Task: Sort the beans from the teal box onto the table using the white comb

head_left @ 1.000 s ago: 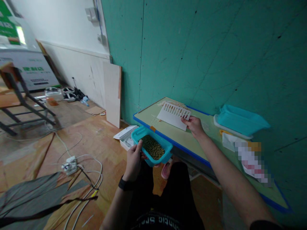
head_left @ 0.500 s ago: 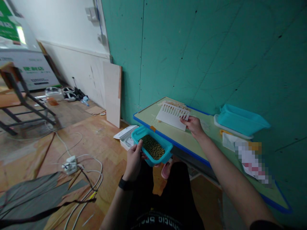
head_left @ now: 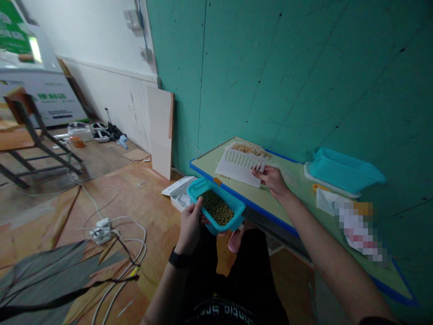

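My left hand (head_left: 192, 222) grips the near-left side of a teal plastic tub (head_left: 238, 212), thumb over its rim. Inside lie small beans (head_left: 216, 207), dark green at one end and yellowish at the other. The tub is held just below the table's front edge. My right hand (head_left: 272, 179) pinches the right end of a white slotted plastic sheet (head_left: 238, 174), its row of slots facing the wall. This sheet is low over the table, and I cannot tell whether it touches. Behind it is a heap of pale yellow beans (head_left: 248, 149), partly hidden.
The blue-edged table (head_left: 304, 198) stands against a green wall. On its right are another teal tub (head_left: 345, 169) on a white lid and a blurred packet (head_left: 361, 230). A white box (head_left: 179, 194) is beyond my tub. A power strip (head_left: 101, 231) and cables lie on the floor.
The slotted sheet has moved slightly left and toward the table's front edge, showing more of the bean heap behind it. My left hand holds the tub as before. The view has shifted slightly.
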{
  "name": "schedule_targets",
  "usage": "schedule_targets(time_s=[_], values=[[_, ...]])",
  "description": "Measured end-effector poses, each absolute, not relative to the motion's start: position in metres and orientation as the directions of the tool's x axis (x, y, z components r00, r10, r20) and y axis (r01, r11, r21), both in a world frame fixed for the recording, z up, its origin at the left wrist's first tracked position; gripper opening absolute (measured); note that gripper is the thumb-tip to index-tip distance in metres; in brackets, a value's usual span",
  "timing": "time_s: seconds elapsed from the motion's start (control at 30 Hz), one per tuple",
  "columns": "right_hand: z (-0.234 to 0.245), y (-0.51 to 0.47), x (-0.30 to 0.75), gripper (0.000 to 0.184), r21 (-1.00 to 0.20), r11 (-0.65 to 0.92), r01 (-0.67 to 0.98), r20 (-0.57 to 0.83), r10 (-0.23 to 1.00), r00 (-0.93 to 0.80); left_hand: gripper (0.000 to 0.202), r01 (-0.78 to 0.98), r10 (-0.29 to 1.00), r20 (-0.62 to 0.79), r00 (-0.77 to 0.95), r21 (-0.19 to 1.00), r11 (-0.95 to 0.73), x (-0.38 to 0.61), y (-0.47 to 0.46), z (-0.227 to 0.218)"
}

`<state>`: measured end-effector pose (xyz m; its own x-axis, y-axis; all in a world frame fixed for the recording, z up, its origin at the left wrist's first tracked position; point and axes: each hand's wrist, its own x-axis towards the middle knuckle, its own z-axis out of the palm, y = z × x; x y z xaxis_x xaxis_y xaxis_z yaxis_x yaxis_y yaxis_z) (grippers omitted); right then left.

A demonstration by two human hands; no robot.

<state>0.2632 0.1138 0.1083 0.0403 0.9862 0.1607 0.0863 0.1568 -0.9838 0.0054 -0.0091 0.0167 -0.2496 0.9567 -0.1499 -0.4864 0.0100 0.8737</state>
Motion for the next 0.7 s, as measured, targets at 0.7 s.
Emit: schedule_targets(time_s=[0.7], values=[[0.100,0.047,0.233,0.042,-0.915,0.308,0.263,0.346,0.931,0.113,0.054,-0.518,0.925,-0.178,-0.335,0.855,-0.023,0.026,-0.012,0.031]])
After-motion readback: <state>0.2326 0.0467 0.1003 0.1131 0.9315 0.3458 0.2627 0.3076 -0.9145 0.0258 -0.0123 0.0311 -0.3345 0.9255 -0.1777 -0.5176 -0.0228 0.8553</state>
